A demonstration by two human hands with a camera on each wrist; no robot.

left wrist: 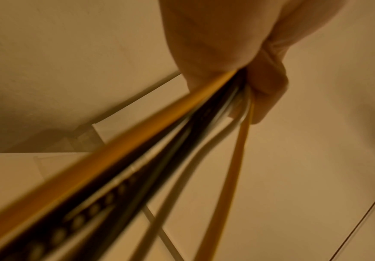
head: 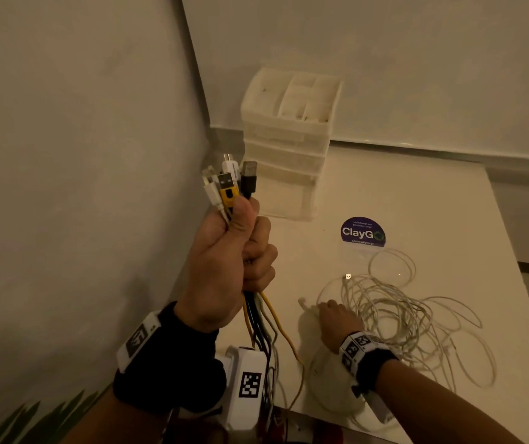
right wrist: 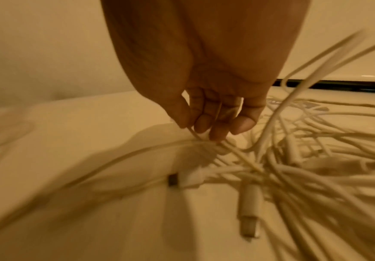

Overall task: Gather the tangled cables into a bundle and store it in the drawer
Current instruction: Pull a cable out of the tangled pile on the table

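My left hand (head: 247, 238) is raised in a fist and grips a bundle of cable ends (head: 231, 184), with yellow, black and white plugs sticking up above the thumb. The gripped cables (left wrist: 159, 159) hang down from the left hand (left wrist: 249, 84) past the wrist. A tangle of white cables (head: 394, 309) lies spread on the table. At the tangle's left edge my right hand (head: 330, 310) reaches down. In the right wrist view the right hand (right wrist: 204, 127) pinches a thin white cable (right wrist: 238, 153) between thumb and fingers. A white drawer unit (head: 289, 145) stands at the back, its drawers closed.
The cream table (head: 417, 193) sits in a wall corner, with the wall close on the left. A purple ClayGo sticker (head: 363, 233) lies between the drawer unit and the tangle. Loose white plugs (right wrist: 250, 203) lie near my right hand. The table's near edge is just below my wrists.
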